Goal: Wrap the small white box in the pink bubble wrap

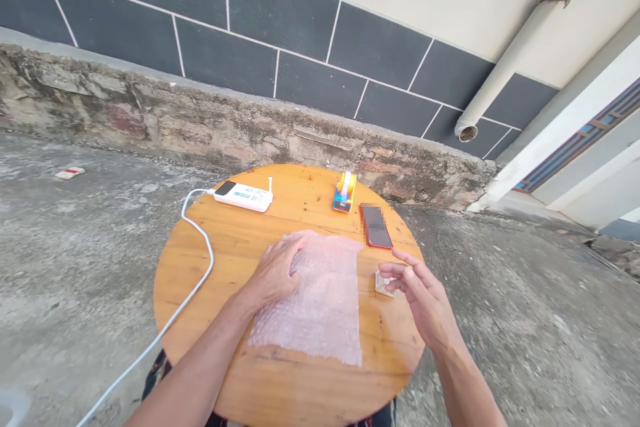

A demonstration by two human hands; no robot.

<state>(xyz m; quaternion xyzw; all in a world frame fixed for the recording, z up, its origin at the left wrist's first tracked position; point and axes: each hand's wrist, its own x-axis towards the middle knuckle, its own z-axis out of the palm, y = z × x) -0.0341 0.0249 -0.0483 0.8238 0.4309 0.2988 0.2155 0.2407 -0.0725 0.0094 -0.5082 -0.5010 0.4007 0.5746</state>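
A pinkish, see-through sheet of bubble wrap (325, 300) lies spread on the round wooden table (280, 387). On its upper left part rests my left hand (277, 273), fingers stretched out and holding nothing. My right hand (423, 293) is at the table's right side, its fingers apart around and over a small whitish box (383, 283). The fingers partly hide this box, and I cannot tell whether they touch it. Just beyond the right fingertips lies a phone (377, 225) with a red edge and dark screen.
A tape dispenser (345, 192) in yellow and blue stands at the table's far edge. To its left lies a white device (243, 196) with a white cable (210, 247) running off the table's left side. Behind are a stone wall base (225, 127) and a drainpipe (510, 60).
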